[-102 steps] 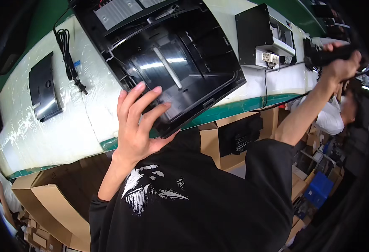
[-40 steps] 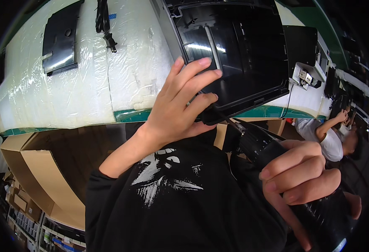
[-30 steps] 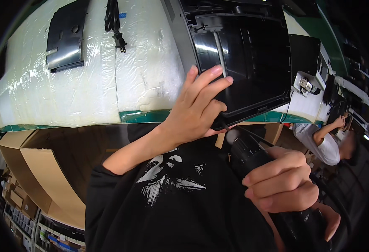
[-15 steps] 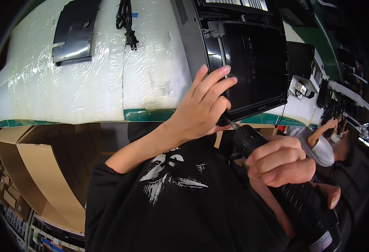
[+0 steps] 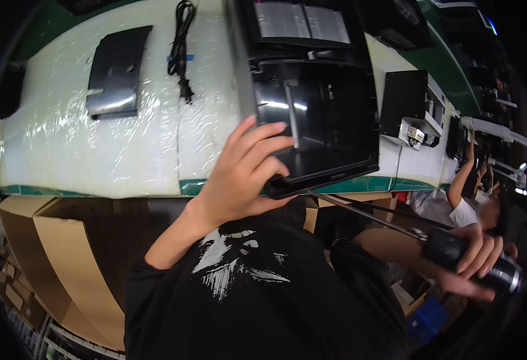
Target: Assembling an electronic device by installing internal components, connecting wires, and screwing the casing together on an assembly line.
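A large black plastic machine housing [image 5: 347, 129] lies at the edge of the bench, slightly right of centre. My left hand [image 5: 236, 174] lies against its near left corner, fingers spread over the rim and thumb below. Within the housing runs a pale metal rod [image 5: 290, 114]. At the lower right, my right hand [image 5: 476, 261] is wrapped around a black electric screwdriver [image 5: 446, 247]. Its long thin shaft [image 5: 365, 213] points up and left toward the housing's near edge; whether the tip touches is hard to tell.
On the plastic-wrapped bench top [image 5: 149, 162] lie a black panel [image 5: 116, 75] and a bundled power cord [image 5: 181, 42]. A black and silver unit [image 5: 404, 105] stands right of the housing. Open cardboard boxes [image 5: 65, 252] sit below the bench edge. Another person [image 5: 440, 207] works at the far right.
The screwdriver has swung away right, and its long shaft now shows. My left hand remains at the housing's corner. The whole view has shifted, with the bench things appearing lower.
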Demonstrator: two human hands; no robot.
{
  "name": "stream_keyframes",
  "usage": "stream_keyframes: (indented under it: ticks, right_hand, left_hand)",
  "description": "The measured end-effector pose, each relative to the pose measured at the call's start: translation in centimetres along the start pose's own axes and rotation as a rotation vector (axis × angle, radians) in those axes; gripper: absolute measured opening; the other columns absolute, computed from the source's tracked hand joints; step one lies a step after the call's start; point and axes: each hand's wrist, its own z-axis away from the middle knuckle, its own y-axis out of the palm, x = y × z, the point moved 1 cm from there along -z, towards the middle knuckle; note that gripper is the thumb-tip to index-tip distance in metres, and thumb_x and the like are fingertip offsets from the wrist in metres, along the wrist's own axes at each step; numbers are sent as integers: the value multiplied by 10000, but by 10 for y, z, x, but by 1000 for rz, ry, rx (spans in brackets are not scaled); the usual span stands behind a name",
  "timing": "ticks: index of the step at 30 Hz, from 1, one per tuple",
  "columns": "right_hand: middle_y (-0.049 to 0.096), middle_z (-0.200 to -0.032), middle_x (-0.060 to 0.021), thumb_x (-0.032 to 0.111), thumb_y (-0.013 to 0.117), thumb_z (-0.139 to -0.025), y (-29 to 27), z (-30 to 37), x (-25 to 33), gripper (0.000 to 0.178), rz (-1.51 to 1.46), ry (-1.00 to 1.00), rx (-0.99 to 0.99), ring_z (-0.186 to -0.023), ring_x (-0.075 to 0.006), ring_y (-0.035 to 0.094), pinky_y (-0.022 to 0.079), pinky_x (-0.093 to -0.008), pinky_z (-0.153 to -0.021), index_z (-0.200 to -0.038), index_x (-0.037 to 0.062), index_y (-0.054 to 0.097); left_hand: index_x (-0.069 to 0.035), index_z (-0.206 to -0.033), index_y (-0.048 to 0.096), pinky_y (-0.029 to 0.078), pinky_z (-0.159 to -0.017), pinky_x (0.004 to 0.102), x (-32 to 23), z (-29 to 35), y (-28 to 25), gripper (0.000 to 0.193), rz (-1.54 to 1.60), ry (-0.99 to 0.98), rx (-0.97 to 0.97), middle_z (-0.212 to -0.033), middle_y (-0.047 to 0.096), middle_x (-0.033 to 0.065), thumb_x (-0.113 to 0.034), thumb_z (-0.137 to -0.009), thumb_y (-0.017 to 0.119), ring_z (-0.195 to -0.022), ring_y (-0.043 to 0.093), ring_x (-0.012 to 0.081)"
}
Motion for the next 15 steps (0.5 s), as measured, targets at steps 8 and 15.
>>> stream_keyframes:
  ticks: [8,15]
  right_hand:
    - [542,-730,-81,104,637,-799,-200,-6,42,152,789,360,-884,-657,-164,499,438,-262,-619,-812,2,525]
    - [585,-1058,-197,-74,668,-648,-388,85,2,660,1342,280,-1219,-825,-291,613,550,-389,-720,-1246,-83,390]
  left_hand:
    - [-39,-1042,583,354,-1007,387,41,12,-33,275,621,-378,-372,-1213,535,95,-88,-777,637,-1176,475,237]
    - [-57,-1170,552,356,-1007,356,92,-12,-49,391,-33,-547,-449,-1292,482,132,-78,-784,609,-1194,462,255]
